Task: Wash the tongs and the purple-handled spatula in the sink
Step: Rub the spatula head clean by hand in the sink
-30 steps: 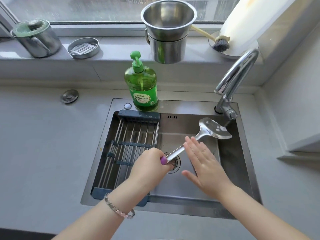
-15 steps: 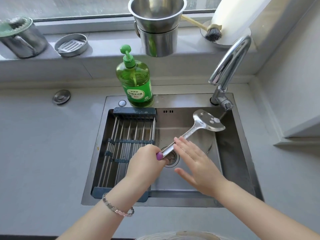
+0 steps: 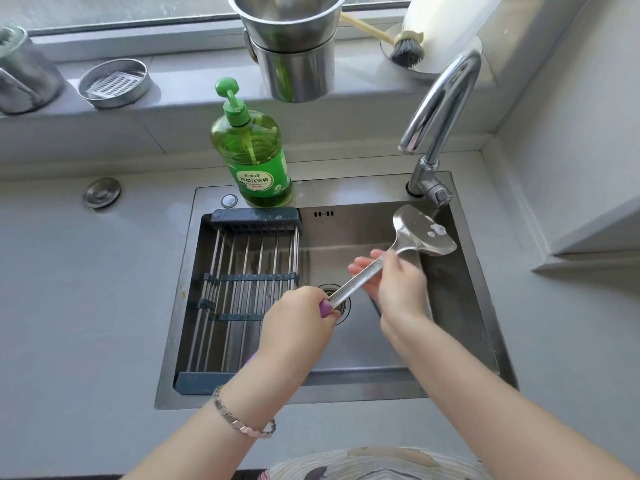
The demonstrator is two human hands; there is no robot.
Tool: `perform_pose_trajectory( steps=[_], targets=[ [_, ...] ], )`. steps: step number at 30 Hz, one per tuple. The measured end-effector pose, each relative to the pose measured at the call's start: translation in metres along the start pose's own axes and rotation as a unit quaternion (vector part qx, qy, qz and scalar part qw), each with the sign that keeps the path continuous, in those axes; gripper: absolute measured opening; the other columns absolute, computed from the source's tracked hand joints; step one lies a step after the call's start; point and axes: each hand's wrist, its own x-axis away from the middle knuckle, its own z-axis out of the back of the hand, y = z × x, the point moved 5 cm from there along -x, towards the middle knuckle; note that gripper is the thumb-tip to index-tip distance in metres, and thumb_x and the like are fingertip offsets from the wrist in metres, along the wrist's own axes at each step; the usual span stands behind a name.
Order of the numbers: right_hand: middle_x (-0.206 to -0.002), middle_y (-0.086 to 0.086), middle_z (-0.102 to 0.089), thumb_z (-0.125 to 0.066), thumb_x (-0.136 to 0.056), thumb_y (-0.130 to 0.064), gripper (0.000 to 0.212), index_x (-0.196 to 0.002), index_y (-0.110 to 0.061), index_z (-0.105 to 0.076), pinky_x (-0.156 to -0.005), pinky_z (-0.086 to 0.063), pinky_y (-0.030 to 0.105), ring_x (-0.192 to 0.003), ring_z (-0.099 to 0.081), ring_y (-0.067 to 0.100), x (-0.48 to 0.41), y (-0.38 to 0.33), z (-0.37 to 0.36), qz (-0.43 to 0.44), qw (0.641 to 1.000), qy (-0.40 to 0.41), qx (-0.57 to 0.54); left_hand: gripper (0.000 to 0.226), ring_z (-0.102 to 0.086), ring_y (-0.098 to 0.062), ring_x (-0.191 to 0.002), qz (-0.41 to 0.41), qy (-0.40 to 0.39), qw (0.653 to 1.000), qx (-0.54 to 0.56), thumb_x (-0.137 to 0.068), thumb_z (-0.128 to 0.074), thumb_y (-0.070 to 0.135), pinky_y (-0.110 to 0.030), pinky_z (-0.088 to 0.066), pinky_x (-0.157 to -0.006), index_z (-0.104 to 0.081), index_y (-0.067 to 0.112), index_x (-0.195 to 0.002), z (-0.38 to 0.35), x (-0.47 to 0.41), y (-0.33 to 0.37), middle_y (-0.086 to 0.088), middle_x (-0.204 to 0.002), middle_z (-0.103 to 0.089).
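My left hand (image 3: 300, 323) grips the purple handle of the steel spatula (image 3: 423, 233) over the steel sink (image 3: 460, 306). The spatula's shaft runs up and right, and its wide blade sits below the faucet (image 3: 440, 109), with white spots on it. My right hand (image 3: 394, 285) wraps around the middle of the shaft, fingers under it and thumb over it. Most of the purple handle is hidden inside my left fist. No water is seen running. The tongs are not in view.
A roll-up drying rack (image 3: 249, 289) covers the sink's left half. A green soap bottle (image 3: 254, 157) stands at the sink's back rim. On the windowsill sit stacked steel pots (image 3: 294, 46), a dish brush (image 3: 405, 46), a small strainer dish (image 3: 114, 81) and a steel cup (image 3: 24, 77). A wall ledge juts in at right.
My right hand went from open beside the shaft to closed around it, higher up toward the blade. My left hand kept its grip on the handle.
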Motion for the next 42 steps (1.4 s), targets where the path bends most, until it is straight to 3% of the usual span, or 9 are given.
perform_pose_trajectory(
  steps=[4,9,14,20,26,31,35,39,42],
  targets=[
    [-0.074,0.004,-0.07,-0.047,-0.092,-0.001,0.013,-0.086,-0.009,-0.056,-0.062,-0.057,0.02,-0.064,-0.069,0.013,0.025,0.028,-0.011,-0.038,0.991,-0.117,0.058,0.038,-0.056,-0.033,-0.074,-0.009,-0.001,1.0,-0.01,-0.09,-0.05,0.028,-0.028,-0.034,-0.058,-0.038,0.015,-0.057,0.001,-0.002,0.002,0.001,-0.059,-0.042],
    [-0.056,0.001,-0.068,-0.047,-0.094,0.002,0.019,-0.079,-0.006,-0.057,-0.054,-0.057,0.02,-0.051,-0.067,0.008,-0.015,-0.008,0.01,-0.024,0.995,-0.023,-0.094,0.035,-0.052,-0.03,-0.071,-0.011,-0.005,1.0,-0.013,-0.09,-0.052,0.026,-0.028,-0.039,-0.061,-0.039,0.018,-0.058,0.004,0.003,-0.002,0.002,-0.061,-0.044],
    [-0.07,0.008,-0.068,-0.047,-0.092,0.005,0.015,-0.085,-0.003,-0.056,-0.055,-0.057,0.02,-0.054,-0.068,0.01,0.019,0.02,-0.006,-0.075,0.988,-0.13,-0.024,0.035,-0.058,-0.034,-0.08,-0.018,-0.001,1.0,-0.006,-0.09,-0.05,0.023,-0.029,-0.034,-0.059,-0.038,0.017,-0.057,0.005,0.004,0.005,-0.001,-0.062,-0.043],
    [-0.053,0.001,-0.068,-0.046,-0.093,0.003,0.017,-0.08,-0.004,-0.056,-0.049,-0.055,0.019,-0.051,-0.068,0.01,-0.003,-0.002,0.0,-0.05,0.989,-0.066,-0.121,0.041,-0.047,-0.026,-0.067,-0.023,0.014,0.999,-0.03,-0.09,-0.053,0.026,-0.028,-0.036,-0.06,-0.032,0.017,-0.055,0.01,-0.001,0.004,0.001,-0.061,-0.043],
    [-0.079,0.007,-0.064,-0.066,-0.071,0.016,0.028,-0.084,-0.008,-0.058,-0.084,-0.053,0.027,-0.081,-0.063,0.02,0.025,0.031,-0.012,-0.104,0.977,-0.175,0.064,0.021,-0.061,-0.032,-0.085,-0.038,-0.004,0.998,-0.058,-0.091,-0.048,0.024,-0.029,-0.043,-0.066,-0.064,0.011,-0.083,0.006,0.002,0.006,-0.01,-0.085,-0.064],
    [-0.069,0.006,-0.06,-0.063,-0.076,0.015,0.024,-0.081,-0.007,-0.058,-0.052,-0.049,0.011,-0.059,-0.06,0.008,0.022,0.03,-0.011,-0.163,0.959,-0.209,0.095,0.035,-0.059,-0.031,-0.083,-0.038,-0.022,0.997,-0.065,-0.09,-0.049,0.021,-0.028,-0.04,-0.065,-0.037,0.02,-0.057,0.003,0.002,-0.001,-0.002,-0.073,-0.05],
    [-0.066,0.004,-0.058,-0.056,-0.082,0.012,0.019,-0.078,-0.006,-0.06,-0.048,-0.049,0.01,-0.046,-0.057,0.005,0.011,0.022,-0.005,-0.181,0.965,-0.182,0.045,0.039,-0.052,-0.028,-0.075,-0.036,-0.013,0.997,-0.062,-0.089,-0.052,0.022,-0.028,-0.037,-0.064,-0.034,0.018,-0.054,0.006,0.0,-0.004,-0.001,-0.071,-0.049],
    [-0.057,0.003,-0.062,-0.058,-0.077,0.019,0.021,-0.073,-0.002,-0.059,-0.048,-0.049,0.012,-0.048,-0.061,0.006,0.027,0.031,-0.017,-0.19,0.943,-0.256,0.095,0.02,-0.06,-0.033,-0.084,-0.051,-0.022,0.996,-0.074,-0.089,-0.048,0.02,-0.031,-0.044,-0.067,-0.058,0.012,-0.074,0.004,0.003,0.002,-0.011,-0.082,-0.061],
    [-0.058,0.002,-0.065,-0.064,-0.076,0.015,0.021,-0.077,-0.005,-0.06,-0.052,-0.051,0.01,-0.049,-0.062,0.005,0.013,0.022,-0.008,-0.196,0.95,-0.216,0.108,0.033,-0.057,-0.029,-0.079,-0.044,-0.023,0.996,-0.076,-0.089,-0.05,0.022,-0.028,-0.039,-0.064,-0.041,0.018,-0.058,0.005,0.002,-0.003,-0.001,-0.068,-0.05]
  ],
)
